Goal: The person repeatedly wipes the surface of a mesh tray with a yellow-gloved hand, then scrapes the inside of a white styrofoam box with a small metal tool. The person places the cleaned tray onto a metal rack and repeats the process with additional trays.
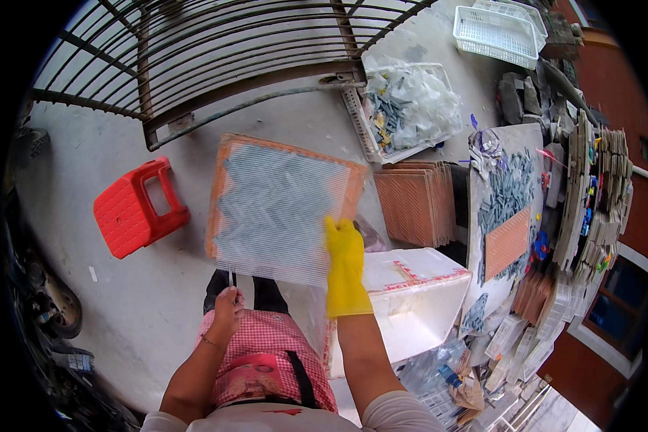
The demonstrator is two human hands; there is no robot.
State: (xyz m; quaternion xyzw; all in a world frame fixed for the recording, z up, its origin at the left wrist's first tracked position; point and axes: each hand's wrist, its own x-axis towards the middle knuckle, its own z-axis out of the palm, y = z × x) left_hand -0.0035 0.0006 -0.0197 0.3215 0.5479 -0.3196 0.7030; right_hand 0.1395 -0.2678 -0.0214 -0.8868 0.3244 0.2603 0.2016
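An orange tray (348,189) filled with grey-blue strips laid in a zigzag is in front of me, tilted toward my body. White mesh (277,209) covers the strips and hangs past the tray's near edge. In its yellow rubber glove, my right hand (346,263) grips the tray's lower right edge through the mesh. My bare left hand (228,308), fingers closed, is below the near left edge. Between its fingers is a slim, two-pronged tool (232,279), perhaps tweezers; the exact kind is unclear.
Left of the tray lies a red plastic stool (133,209), tipped over. A metal rack (245,90) is ahead. To the right are a white foam box (410,302), stacked orange trays (412,205), a board with loose grey strips (507,173) and a crate of strips and plastic (410,108).
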